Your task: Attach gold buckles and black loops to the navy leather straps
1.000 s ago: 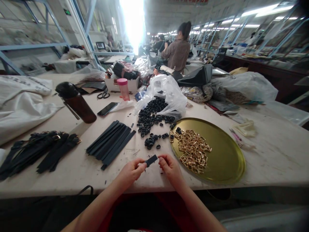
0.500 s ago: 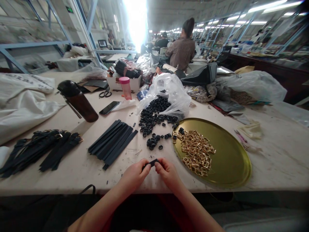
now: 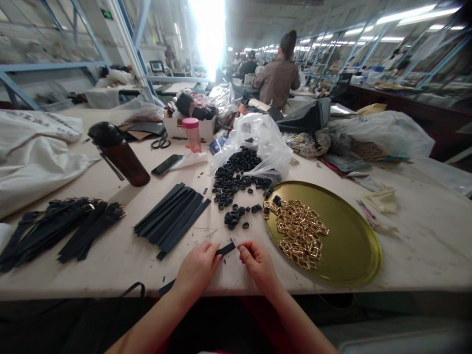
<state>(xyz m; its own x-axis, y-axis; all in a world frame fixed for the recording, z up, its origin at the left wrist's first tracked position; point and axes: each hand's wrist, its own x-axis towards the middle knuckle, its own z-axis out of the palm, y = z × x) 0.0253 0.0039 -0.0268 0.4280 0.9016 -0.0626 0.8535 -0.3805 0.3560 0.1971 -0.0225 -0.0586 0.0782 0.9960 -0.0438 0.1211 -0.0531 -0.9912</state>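
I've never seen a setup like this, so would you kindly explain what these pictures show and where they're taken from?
These come from one camera worn on a person's head, looking down at their own bare hands, so you see what they see. The left hand holds a short black strip, and the right hand is at its other end. On the table lie a stack of black strips, a pile of black rings and a round gold tray of gold buckles. A co-worker is farther down the room.
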